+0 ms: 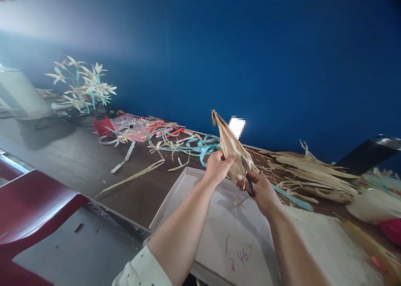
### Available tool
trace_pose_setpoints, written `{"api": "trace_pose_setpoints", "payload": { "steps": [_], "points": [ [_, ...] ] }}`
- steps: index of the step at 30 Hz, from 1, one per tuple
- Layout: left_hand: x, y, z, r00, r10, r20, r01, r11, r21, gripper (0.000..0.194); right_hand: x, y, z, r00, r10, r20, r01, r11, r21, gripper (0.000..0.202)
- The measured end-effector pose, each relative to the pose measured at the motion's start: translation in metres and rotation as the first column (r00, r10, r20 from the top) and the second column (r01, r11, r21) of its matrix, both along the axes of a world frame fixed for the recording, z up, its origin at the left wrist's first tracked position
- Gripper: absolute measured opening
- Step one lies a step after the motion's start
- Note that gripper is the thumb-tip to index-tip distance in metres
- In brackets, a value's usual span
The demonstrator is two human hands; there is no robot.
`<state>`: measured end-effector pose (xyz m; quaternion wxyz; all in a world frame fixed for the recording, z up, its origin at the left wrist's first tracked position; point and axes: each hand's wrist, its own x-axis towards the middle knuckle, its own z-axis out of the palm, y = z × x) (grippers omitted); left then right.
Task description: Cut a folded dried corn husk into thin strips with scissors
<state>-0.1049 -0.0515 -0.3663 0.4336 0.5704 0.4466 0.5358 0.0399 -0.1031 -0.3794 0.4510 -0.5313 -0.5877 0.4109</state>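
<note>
My left hand [218, 165] pinches a dry tan corn husk [230, 142] between thumb and fingers, holding it up above a white box lid [216, 219]. My right hand [258, 190] is closed round the black handle of a pair of scissors [249, 183]. The scissors' blades lie along the right side of the husk, partly hidden by it. Thin strips hang off the husk's right edge. A few cut scraps [238, 202] lie in the lid, which has pink handwritten figures on it.
To the right lies a heap of dry husks [313, 169]. Blue ribbon [203, 144] and pale strips lie behind my hands. Further left stand husk flowers [87, 83] and a white kettle-like vessel [23, 92]. A red chair [34, 206] is at the lower left; a blue wall [200, 60] closes off the back.
</note>
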Motion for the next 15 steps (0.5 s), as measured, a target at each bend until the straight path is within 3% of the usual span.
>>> {"api": "trace_pose_setpoints", "payload": {
  "steps": [4, 11, 15],
  "points": [
    [-0.003, 0.001, 0.003, 0.994, 0.114, 0.001, -0.114, 0.993, -0.020, 0.023, -0.003, -0.003, 0.006, 0.999, 0.051, -0.019, -0.051, 0.998, -0.038, 0.029],
    [-0.013, 0.011, 0.002, 0.953, 0.297, 0.055, -0.294, 0.954, -0.062, 0.023, -0.008, -0.004, 0.008, 0.994, 0.021, -0.110, -0.034, 0.993, -0.117, 0.055],
    [-0.017, 0.014, 0.002, 0.932, 0.348, 0.103, -0.339, 0.936, -0.098, 0.024, -0.005, -0.002, 0.010, 0.973, -0.145, -0.181, 0.145, 0.989, -0.012, 0.050]
  ]
}}
